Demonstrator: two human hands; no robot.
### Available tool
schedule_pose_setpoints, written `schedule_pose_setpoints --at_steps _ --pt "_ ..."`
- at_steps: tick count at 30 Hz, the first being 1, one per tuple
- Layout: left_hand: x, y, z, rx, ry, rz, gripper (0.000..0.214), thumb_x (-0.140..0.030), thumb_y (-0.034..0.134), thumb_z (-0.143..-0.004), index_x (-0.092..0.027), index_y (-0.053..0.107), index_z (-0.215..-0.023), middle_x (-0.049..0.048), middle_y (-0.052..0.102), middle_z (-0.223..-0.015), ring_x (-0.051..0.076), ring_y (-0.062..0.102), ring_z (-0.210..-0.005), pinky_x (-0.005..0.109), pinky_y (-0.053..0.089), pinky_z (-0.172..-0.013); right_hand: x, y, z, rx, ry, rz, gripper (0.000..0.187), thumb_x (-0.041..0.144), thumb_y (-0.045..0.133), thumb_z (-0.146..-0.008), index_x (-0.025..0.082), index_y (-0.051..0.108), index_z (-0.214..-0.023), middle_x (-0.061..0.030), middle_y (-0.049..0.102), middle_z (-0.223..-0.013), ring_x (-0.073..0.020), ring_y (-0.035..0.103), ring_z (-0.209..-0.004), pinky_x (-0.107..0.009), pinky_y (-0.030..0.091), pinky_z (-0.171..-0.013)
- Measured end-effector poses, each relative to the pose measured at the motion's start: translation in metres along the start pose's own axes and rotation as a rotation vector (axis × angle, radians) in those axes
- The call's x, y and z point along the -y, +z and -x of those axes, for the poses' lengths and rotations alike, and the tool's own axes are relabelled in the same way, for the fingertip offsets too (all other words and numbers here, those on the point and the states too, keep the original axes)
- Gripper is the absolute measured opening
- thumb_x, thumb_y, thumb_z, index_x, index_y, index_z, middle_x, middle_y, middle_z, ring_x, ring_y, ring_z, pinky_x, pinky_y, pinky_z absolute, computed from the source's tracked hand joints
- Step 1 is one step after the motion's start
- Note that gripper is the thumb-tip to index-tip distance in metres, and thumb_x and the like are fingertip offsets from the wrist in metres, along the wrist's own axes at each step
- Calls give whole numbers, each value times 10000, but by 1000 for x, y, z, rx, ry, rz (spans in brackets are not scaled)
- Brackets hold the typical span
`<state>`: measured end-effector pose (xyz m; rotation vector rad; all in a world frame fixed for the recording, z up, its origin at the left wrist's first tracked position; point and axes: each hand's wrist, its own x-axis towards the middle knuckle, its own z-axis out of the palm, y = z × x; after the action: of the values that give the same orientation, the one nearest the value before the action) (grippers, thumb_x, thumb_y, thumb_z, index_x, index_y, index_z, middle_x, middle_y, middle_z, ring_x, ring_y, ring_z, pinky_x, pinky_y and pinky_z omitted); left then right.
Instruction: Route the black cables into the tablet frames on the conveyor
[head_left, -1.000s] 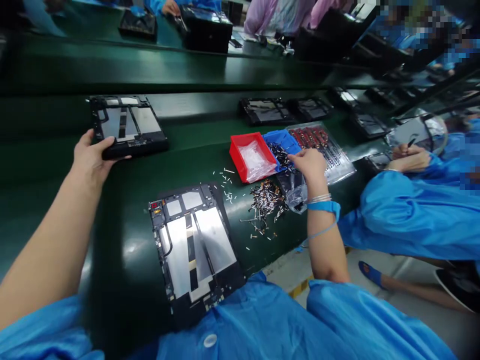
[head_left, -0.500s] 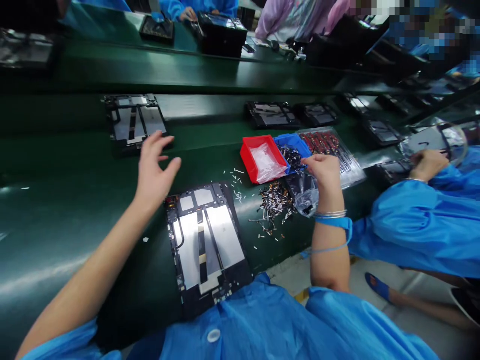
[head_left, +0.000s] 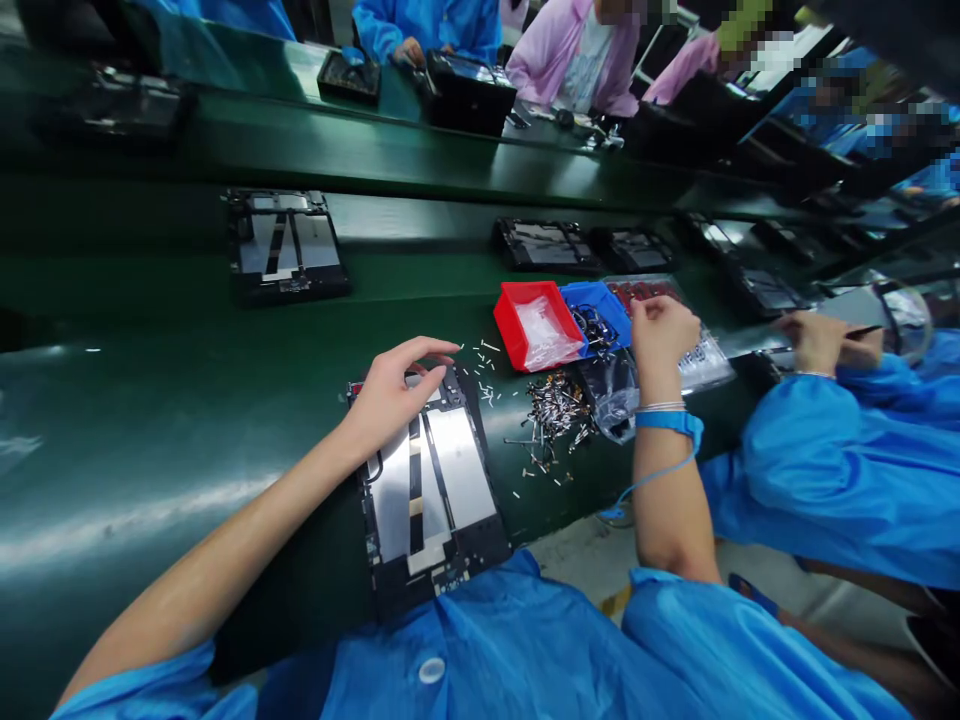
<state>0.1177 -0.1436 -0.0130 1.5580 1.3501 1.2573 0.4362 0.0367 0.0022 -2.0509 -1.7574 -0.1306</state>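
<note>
My left hand (head_left: 390, 395) has come back onto the near tablet (head_left: 427, 480), fingers spread and holding nothing; my right hand (head_left: 660, 335) is curling over the blue bin (head_left: 600, 305), grip unclear; no part fitted yet.

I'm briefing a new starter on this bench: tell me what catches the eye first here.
The red bin stands out against the dark green belt, with a blue bin beside it under the right hand. Nearer, the left hand rests on an opened tablet, its silvery plates gleaming. Between them lies a heap of small metal parts.
</note>
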Motion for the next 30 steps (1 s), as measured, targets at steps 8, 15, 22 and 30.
schedule_pose_setpoints --at_steps 8,15,22,30 --pt "-4 12 7 75 -136 205 240 -217 569 -864 -159 685 -1066 94 720 -1086 194 668 -990 341 514 -863 54 -4 80 29 124 -925 287 496 616 -729 231 532 -656 66 426 -465 -104 378 -427 -261 296 -437" --pt "3 34 17 40 -321 526 285 -255 635 -833 -166 726 -1089 93 730 -1091 179 670 -890 266 534 -710 122 1 185 382 -69 -1280 157 348 661 -777 203 638 -720 54 556 -499 -94 504 -450 -233 401 -462" --pt "3 29 13 -63 -304 574 180 -237 615 -833 -160 767 -891 75 746 -960 161 664 -805 207 515 -569 125 -14 199 0 -610 -718 163 174 582 -868 250 726 -882 -14 732 -751 -157 628 -633 -321 508 -617" --pt "-1 23 9 98 -343 476 174 -112 567 -824 -136 739 -825 -6 621 -586 95 561 -508 171 421 -443 120 -12 179 -209 -912 -559 160 126 606 -859 222 728 -898 -63 729 -804 -186 625 -716 -332 534 -635"
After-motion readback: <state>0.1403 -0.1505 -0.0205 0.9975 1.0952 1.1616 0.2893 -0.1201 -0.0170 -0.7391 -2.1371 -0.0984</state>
